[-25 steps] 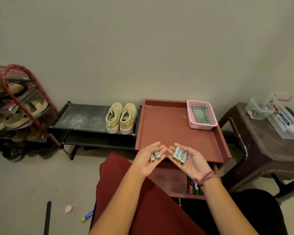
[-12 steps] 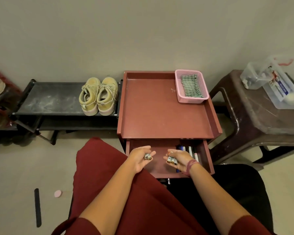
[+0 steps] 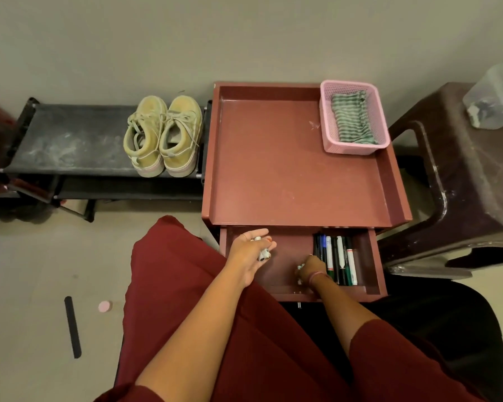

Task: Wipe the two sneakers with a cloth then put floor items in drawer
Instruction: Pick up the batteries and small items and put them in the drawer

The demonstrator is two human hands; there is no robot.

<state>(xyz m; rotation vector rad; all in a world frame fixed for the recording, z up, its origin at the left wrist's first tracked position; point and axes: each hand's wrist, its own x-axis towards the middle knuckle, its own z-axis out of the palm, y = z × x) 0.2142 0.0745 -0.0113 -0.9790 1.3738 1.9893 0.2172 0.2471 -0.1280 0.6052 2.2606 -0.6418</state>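
1. Head view: black strip [image 3: 72, 326] and pink cap [image 3: 104, 306] lie on the floor at near left, not yet collected; sneakers [image 3: 163, 134] sit on the far rack [image 3: 70, 143]
2. Left hand [image 3: 251, 253], a second ago up over the tray [image 3: 273, 158], now hovers at the open drawer [image 3: 372, 285], loosely curled around batteries [image 3: 262, 250]
3. Right hand [image 3: 310, 269] has dropped inside, closed on its batteries just beside the markers [image 3: 336, 259]; free room lies left of them

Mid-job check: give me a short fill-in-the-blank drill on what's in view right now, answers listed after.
1. The striped cloth lies inside the pink ____.
2. The two sneakers sit on the black ____.
3. The markers lie along the ____ side of the open drawer.
4. The left hand holds small ____ above the drawer.

Missing words: basket; rack; right; batteries
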